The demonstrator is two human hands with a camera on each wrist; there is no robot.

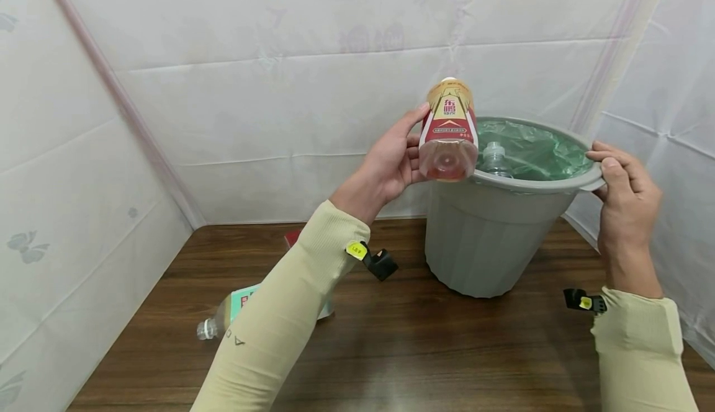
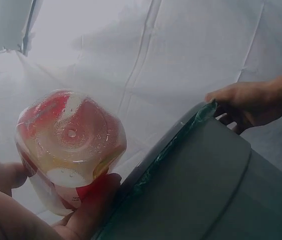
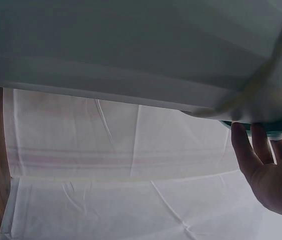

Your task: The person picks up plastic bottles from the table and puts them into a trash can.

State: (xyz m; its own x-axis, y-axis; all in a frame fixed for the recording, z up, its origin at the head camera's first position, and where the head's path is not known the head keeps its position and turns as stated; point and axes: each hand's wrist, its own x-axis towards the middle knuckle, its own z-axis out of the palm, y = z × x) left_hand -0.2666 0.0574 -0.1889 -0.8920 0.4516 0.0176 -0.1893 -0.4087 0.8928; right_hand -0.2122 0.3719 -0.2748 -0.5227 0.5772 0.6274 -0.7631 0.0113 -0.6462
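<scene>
A clear plastic bottle with a red and yellow label is gripped by my left hand, its base tilted toward me beside the bin's rim. The left wrist view shows the underside of that bottle between thumb and fingers. With thumb and fingers, my right hand pinches the right rim of a grey trash bin. A green liner bag lines the bin, and a clear bottle stands inside it. In the right wrist view the right hand's fingers touch the rim.
A bottle with a teal label lies on the wooden table at the left, partly hidden by my left forearm. Behind that arm a red object shows in part. White sheeting encloses the table.
</scene>
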